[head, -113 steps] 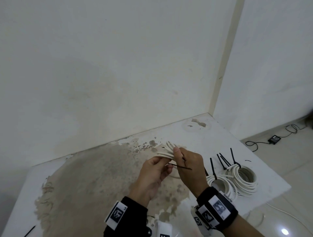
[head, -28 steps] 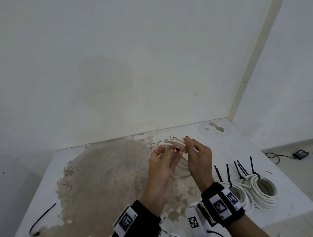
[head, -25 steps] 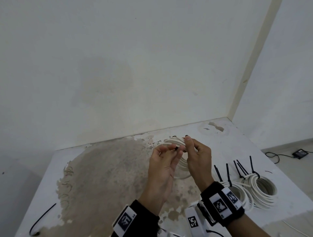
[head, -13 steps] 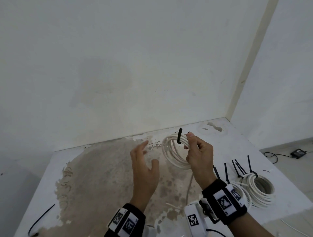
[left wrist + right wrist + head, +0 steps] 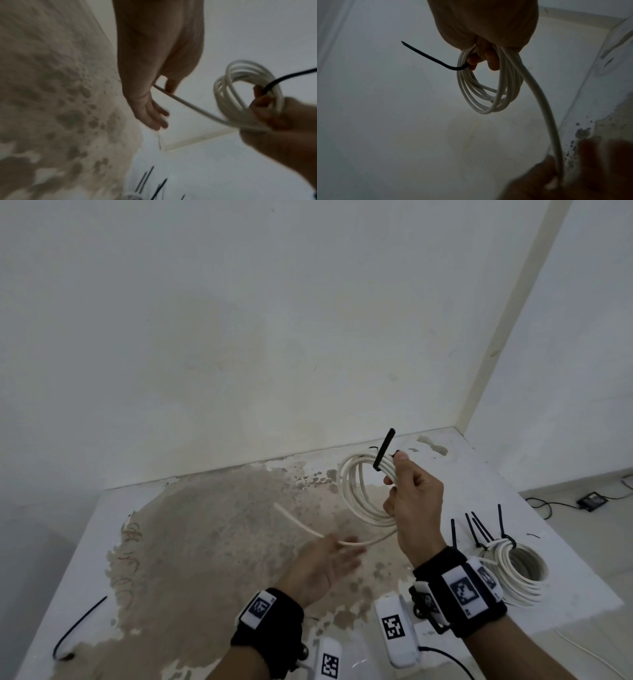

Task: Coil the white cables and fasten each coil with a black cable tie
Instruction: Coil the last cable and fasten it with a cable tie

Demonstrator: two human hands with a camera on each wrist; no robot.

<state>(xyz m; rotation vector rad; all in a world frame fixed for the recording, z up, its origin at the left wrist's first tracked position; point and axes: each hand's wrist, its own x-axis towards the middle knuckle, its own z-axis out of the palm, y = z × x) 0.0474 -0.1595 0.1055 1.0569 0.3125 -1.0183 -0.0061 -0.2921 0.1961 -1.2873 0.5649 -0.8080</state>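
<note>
My right hand [image 5: 402, 491] grips a coil of white cable [image 5: 356, 501] above the table, fingers curled through the loops [image 5: 488, 94]. A black cable tie [image 5: 383, 449] wraps the coil beside my thumb, its tail sticking up and away [image 5: 428, 56]. The coil's loose end [image 5: 298, 523] trails down to the left. It crosses my left hand [image 5: 329, 559], which is lower and nearer me, palm up with straight fingers [image 5: 150, 117]. The left thumb touches the strand.
Several tied white coils [image 5: 517, 573] with upright black tie tails lie at the table's right edge. A loose black tie [image 5: 77, 628] lies at the front left. The stained white table [image 5: 205, 542] meets the wall behind. White tagged devices [image 5: 397, 631] sit at the near edge.
My left hand left the coil, opened and dropped toward me, and the cable's loose end now lies across it. The right hand holds the coil alone, with the tie tail sticking up.
</note>
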